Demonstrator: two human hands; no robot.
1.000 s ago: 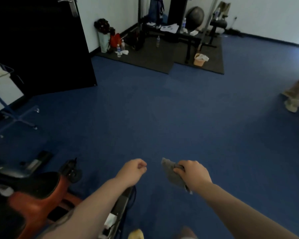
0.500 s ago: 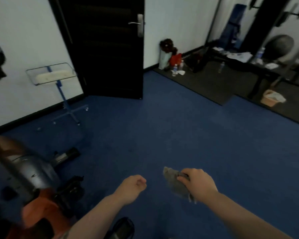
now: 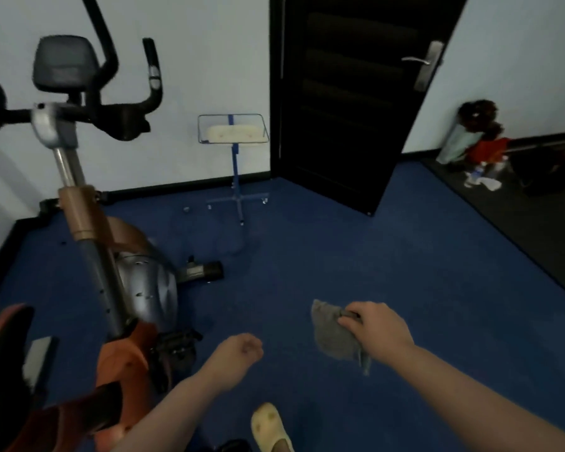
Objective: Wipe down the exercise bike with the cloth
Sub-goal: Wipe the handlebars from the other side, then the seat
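Observation:
The exercise bike (image 3: pixel 137 282) stands at the left: grey and orange body, a slanted post, black handlebars and a grey console (image 3: pixel 62 65) at the top. My right hand (image 3: pixel 377 331) grips a crumpled grey cloth (image 3: pixel 333 334) above the blue carpet, well to the right of the bike. My left hand (image 3: pixel 237 353) is a closed fist with nothing in it, just right of the bike's black pedal (image 3: pixel 177 345). Neither hand touches the bike.
A blue stand with a wire tray (image 3: pixel 234 130) stands by the white wall behind the bike. A dark door (image 3: pixel 356 102) hangs open at centre right. Bottles and a red bag (image 3: pixel 485 151) sit on a black mat at the far right. My pale shoe (image 3: pixel 269 425) is at the bottom.
The view has swung left, bringing the whole bike, handlebars and console into sight. Both hands keep their pose, the right still holding the cloth.

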